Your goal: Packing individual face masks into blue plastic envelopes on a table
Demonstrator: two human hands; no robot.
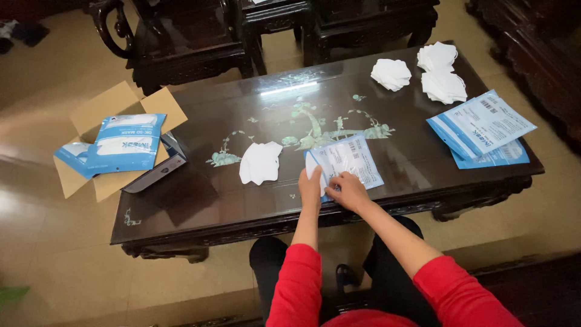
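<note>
**Mask packing: one pouch in hand, several masks loose**

Landmark: dark glossy wooden coffee table with pale inlaid floral design [200,200].

- Left hand [310,186] and right hand [348,191] both rest on a flat blue-and-white plastic pouch [350,158] at the near edge of the table, roughly centre. Left fingers are extended and pressed against the pouch's left end, where a bit of white shows. Right fingers are curled, pinching the pouch's lower edge. I can't tell whether the white item is going in or coming out.
- Loose folded white face mask [260,162] lies on the table just left of the pouch, apart from both hands.
- Three small piles of white masks [443,85] sit at the far right corner of the table, untouched.
- Stack of matching blue-and-white pouches [481,126] lies at the table's right edge, near the piles.
- Open brown cardboard box [100,109] stands on the floor off the table's left end, with more blue pouches [127,144] lying on top.

Judgement: partway. Some pouches look boxed; the loose masks and the stacked pouches look yet to be handled.
</note>
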